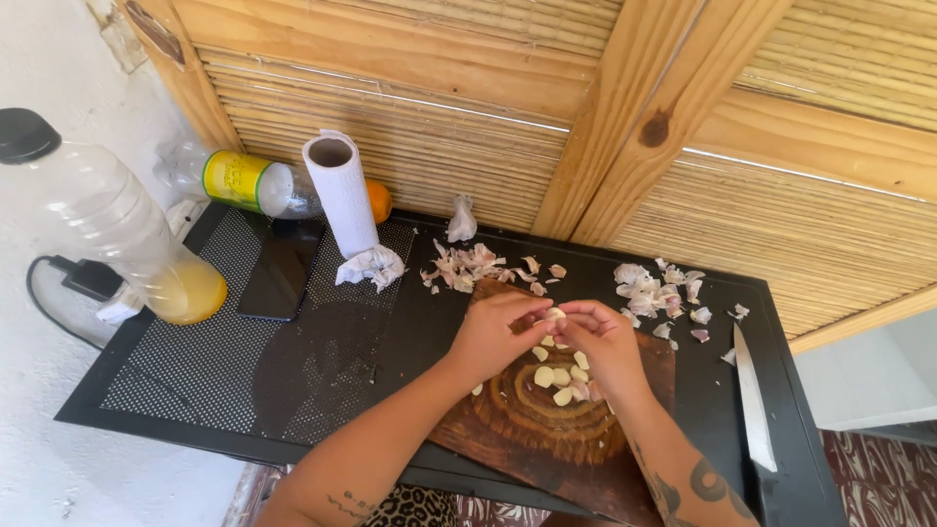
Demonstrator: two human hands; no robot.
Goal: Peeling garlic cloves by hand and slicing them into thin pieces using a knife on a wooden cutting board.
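My left hand [493, 332] and my right hand [605, 342] meet over a dark wooden cutting board [517, 425], both pinching one pale garlic clove [554, 314] between the fingertips. Several peeled cloves [558, 379] lie on the board just below my hands. Papery garlic skins [464, 265] are scattered at the board's far left, and another heap of skins [659, 288] lies at its far right.
A knife [753, 395] lies on the black table [195, 381] to the right. At the left stand a paper towel roll [342, 190], a crumpled tissue [371, 265], a dark phone [281, 268], a tilted plastic bottle with yellowish liquid [127, 239], another bottle lying down [244, 182] and an orange [379, 200].
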